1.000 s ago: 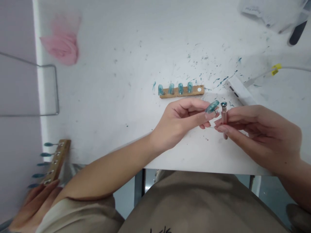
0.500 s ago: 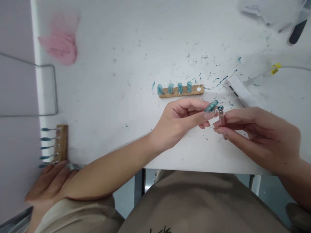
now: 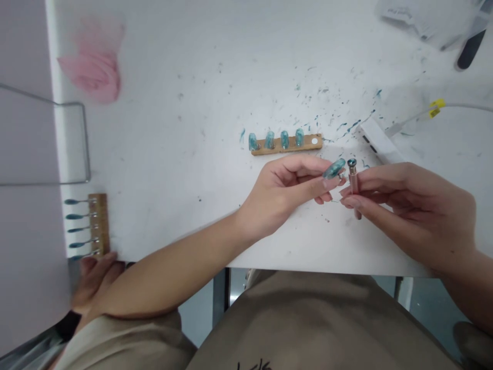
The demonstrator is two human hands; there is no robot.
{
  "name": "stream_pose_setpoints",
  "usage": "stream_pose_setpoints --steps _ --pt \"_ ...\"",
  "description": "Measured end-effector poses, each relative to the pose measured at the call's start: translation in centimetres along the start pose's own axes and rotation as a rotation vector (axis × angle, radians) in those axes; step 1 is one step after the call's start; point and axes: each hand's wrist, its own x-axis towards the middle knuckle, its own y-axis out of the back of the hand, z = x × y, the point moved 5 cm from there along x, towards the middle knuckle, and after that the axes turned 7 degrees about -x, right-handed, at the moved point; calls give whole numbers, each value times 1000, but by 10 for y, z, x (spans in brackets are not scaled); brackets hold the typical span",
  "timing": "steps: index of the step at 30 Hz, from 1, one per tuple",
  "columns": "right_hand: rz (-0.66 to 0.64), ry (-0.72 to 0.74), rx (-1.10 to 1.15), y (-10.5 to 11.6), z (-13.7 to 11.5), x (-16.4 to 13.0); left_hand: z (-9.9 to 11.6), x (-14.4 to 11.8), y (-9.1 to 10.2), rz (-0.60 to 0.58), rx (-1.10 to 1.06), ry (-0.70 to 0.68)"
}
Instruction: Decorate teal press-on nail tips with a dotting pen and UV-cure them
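Observation:
My left hand [image 3: 285, 192] pinches a long false nail [image 3: 335, 168], marbled teal and partly see-through, between thumb and fingers. Close to its right, my right hand [image 3: 416, 210] grips a slim rose-gold pen-shaped tool [image 3: 353, 182] with a round, teal-topped metal end pointing up. A small gap separates the tool's end from the nail. Just beyond my left hand lies a wooden strip [image 3: 311, 143] bearing several similar teal false nails [image 3: 284, 139] and a white dot at its right end.
Another person's hand [image 3: 98, 280] touches a second wooden strip [image 3: 100, 226] with several teal nails at the left edge. A pink cloth [image 3: 94, 77], a wire frame [image 3: 87, 144], a white device [image 3: 379, 141] with a cable, and a plastic packet [image 3: 431, 23] lie around. Teal smears mark the white table [image 3: 185, 164].
The tool in my right hand has risen slightly and stands a little more upright. My left hand is nearly still. The other person's hand has shifted right, and the left strip has moved slightly.

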Motion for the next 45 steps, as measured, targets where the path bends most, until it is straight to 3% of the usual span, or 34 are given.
stream_pose_setpoints --steps 9,17,28,38,45 --pt "-26 9 54 0 -1 0 2 2 -2 13 16 0" --pt "-60 178 -39 0 -2 -1 1 2 0 48 4 3" --pt "-4 2 68 0 -3 1 1 1 -2 12 13 11" --pt "-47 207 -112 -1 -2 -2 2 2 -1 -2 -33 -7" --pt "2 54 -30 0 -4 0 1 2 -3 2 -1 10"
